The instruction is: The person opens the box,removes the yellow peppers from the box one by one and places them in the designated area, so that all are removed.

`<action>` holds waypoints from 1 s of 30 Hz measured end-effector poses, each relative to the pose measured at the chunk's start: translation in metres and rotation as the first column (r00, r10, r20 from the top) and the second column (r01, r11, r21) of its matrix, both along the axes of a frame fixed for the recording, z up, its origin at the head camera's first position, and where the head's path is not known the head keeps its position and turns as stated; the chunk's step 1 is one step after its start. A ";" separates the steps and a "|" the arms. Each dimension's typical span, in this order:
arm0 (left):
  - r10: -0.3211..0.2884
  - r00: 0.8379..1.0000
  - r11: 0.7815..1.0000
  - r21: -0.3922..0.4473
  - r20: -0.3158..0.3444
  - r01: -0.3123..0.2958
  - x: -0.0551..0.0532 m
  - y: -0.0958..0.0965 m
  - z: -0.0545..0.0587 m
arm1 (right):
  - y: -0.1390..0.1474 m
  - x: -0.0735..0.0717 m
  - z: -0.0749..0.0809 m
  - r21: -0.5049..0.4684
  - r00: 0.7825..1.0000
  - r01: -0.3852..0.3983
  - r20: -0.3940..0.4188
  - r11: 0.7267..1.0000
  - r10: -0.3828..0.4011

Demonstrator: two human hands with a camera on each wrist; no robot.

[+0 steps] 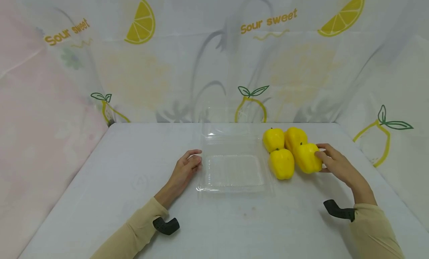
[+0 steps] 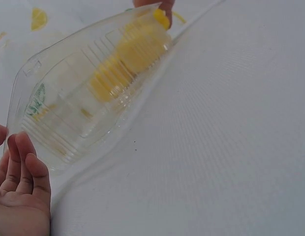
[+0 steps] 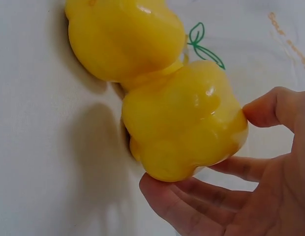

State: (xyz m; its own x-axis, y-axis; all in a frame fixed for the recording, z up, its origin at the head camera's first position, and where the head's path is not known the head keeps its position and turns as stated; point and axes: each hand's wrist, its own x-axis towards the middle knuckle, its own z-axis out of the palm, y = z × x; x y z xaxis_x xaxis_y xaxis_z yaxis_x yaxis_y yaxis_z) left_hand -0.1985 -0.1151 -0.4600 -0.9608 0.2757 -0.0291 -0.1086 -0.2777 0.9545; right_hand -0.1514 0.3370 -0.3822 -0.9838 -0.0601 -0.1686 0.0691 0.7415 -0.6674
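My right hand (image 1: 338, 166) holds a yellow bell pepper (image 1: 307, 158), thumb on one side and fingers on the other. The right wrist view shows this bell pepper (image 3: 184, 123) up close, against another yellow bell pepper (image 3: 123, 39). Three more yellow bell peppers stand by it: one in front (image 1: 282, 164), one behind that (image 1: 273, 140) and one at the back (image 1: 295, 138). Left of them lies a clear plastic clamshell container (image 1: 234, 188), its lid raised at the back. Fingertips of my left hand (image 1: 186, 169), relaxed, touch the container's left edge; the left wrist view shows that hand (image 2: 24, 182) too.
A white table (image 1: 134, 162) bears everything. Behind it hangs a pale curtain (image 1: 187, 65) printed with lemons and lettering. Dark curved pieces stick out at the left sleeve (image 1: 134, 229) and the right sleeve (image 1: 377, 233).
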 end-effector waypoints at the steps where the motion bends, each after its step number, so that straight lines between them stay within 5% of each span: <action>1: 0.001 1.000 1.000 -0.001 0.001 -0.001 0.000 0.000 0.000 | 0.000 0.000 0.000 -0.003 1.000 -0.004 0.012 1.000 0.004; 30: 0.015 1.000 1.000 -0.023 -0.014 -0.015 0.000 0.001 0.000 | 0.007 -0.004 -0.015 -0.063 0.994 -0.043 0.098 0.997 0.049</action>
